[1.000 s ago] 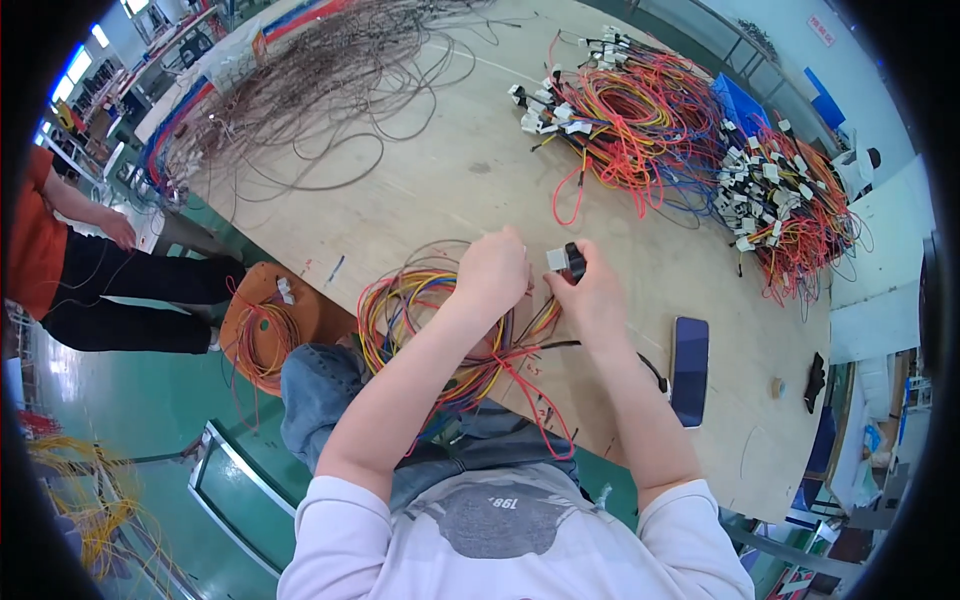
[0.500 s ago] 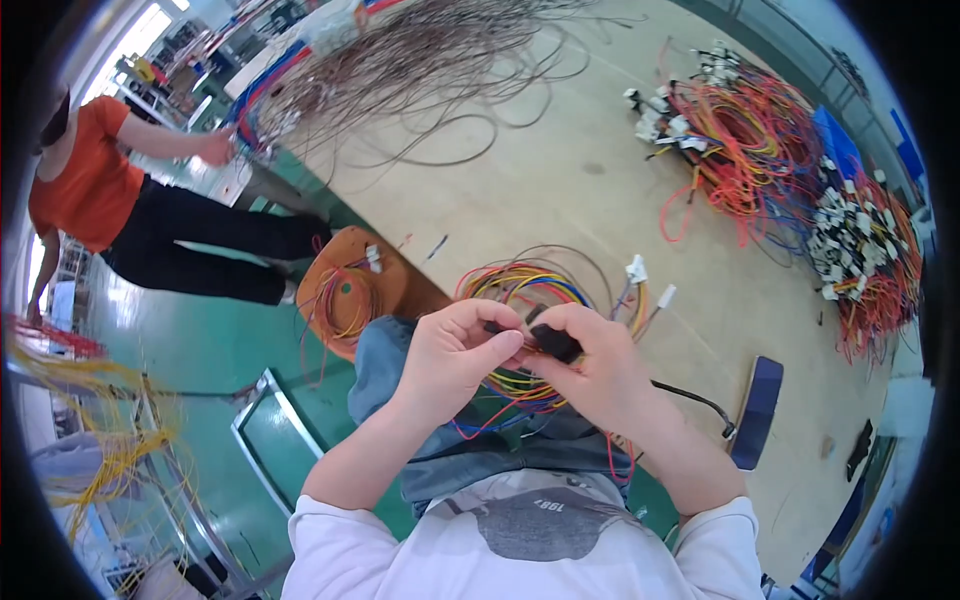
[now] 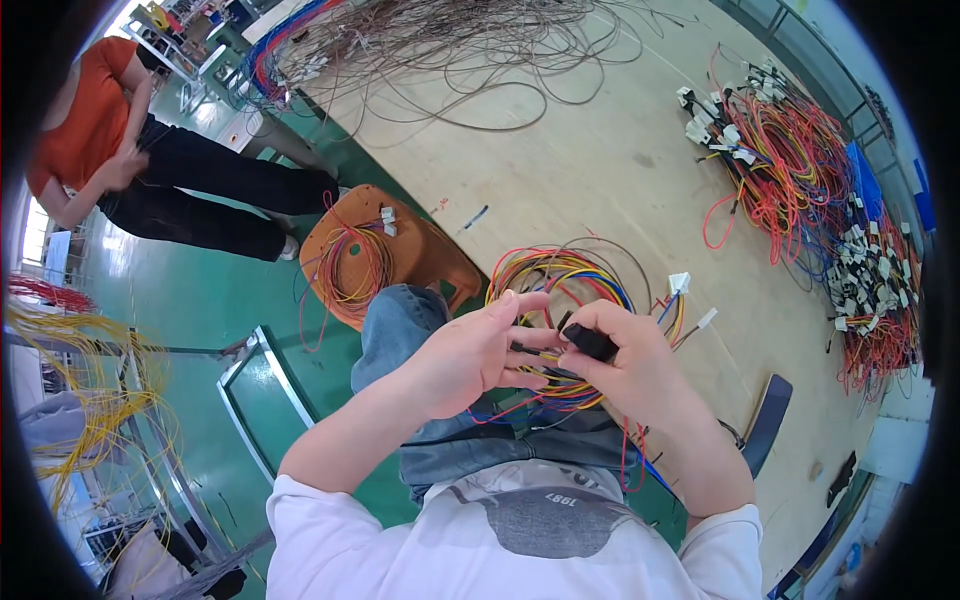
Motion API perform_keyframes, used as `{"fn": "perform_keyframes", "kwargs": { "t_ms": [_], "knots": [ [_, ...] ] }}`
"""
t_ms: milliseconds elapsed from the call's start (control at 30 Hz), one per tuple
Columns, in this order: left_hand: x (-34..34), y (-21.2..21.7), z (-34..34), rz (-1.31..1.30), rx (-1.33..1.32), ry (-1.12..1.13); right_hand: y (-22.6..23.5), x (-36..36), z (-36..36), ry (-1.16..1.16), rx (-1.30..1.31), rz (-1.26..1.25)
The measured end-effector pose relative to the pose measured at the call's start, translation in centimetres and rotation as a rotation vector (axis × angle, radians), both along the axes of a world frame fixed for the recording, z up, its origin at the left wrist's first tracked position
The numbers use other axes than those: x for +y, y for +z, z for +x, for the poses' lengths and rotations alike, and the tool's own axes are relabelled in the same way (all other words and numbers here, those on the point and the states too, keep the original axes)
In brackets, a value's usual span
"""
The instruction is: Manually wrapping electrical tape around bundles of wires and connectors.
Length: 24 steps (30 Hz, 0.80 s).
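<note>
Fingers of the right hand (image 3: 630, 365) pinch a black connector (image 3: 590, 343), the left hand (image 3: 470, 355) pinching its wire (image 3: 530, 350) above the coiled harness (image 3: 560, 275).

Green floor (image 3: 200, 290), long wooden workbench (image 3: 600, 170), orange stool (image 3: 420, 250).

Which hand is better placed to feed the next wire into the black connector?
Left. The right hand already grips the black connector, so it's occupied; the left hand has fingertips at the wires beside it.
</note>
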<state>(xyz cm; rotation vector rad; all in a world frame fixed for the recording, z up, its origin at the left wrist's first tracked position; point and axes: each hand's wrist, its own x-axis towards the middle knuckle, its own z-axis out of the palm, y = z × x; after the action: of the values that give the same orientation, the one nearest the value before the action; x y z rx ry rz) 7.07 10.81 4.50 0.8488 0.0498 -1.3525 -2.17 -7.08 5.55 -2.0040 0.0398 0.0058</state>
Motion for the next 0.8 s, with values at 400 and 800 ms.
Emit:
{"fn": "perform_keyframes", "kwargs": {
  "t_ms": [400, 800],
  "knots": [
    [-0.4, 0.6, -1.3, 0.058, -0.379, -0.056, -0.4, 0.1, -0.1, 0.015, -0.066, -0.062],
    [-0.4, 0.8, -0.9, 0.1, -0.179, 0.014, -2.1, -1.1, -1.0, -0.036, -0.09, 0.056]
  ]
}}
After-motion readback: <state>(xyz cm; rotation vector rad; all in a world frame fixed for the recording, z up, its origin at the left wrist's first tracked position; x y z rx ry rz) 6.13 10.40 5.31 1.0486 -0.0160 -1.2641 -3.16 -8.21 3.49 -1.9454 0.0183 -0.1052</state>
